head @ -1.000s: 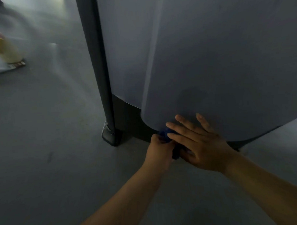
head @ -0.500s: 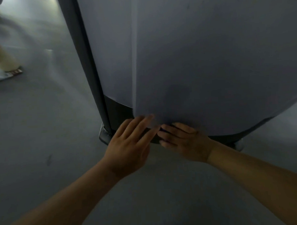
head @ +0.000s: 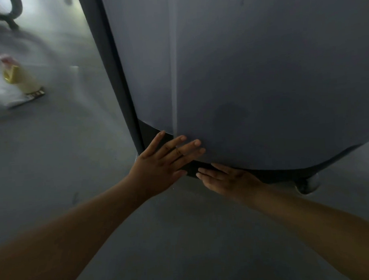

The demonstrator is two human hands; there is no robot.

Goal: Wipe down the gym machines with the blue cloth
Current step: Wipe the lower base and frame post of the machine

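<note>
Both hands are reaching low to the grey gym machine (head: 260,74). Far left, a yellow bottle (head: 20,79) is standing on the floor (head: 54,165). Left hand (head: 159,168) is spreading its fingers over the machine's bottom edge. Right hand (head: 229,178) is lying flat, fingers straight, just beneath. The blue cloth is not showing.

1. The left hand (head: 159,168) is bare, with long, slim fingers; short, pale nails show at the fingertips (head: 197,142).
2. The right hand (head: 229,179) is bare too. It sits in deeper shadow, so its nails and knuckles are hard to make out.
3. The left forearm (head: 78,233) is uncovered from the wrist to where the view cuts it off.
4. The right forearm (head: 307,219) is likewise uncovered along all of its visible length.
5. In the dim light both arms look smooth and shadowed. Finer marks on the skin cannot be told.
</note>
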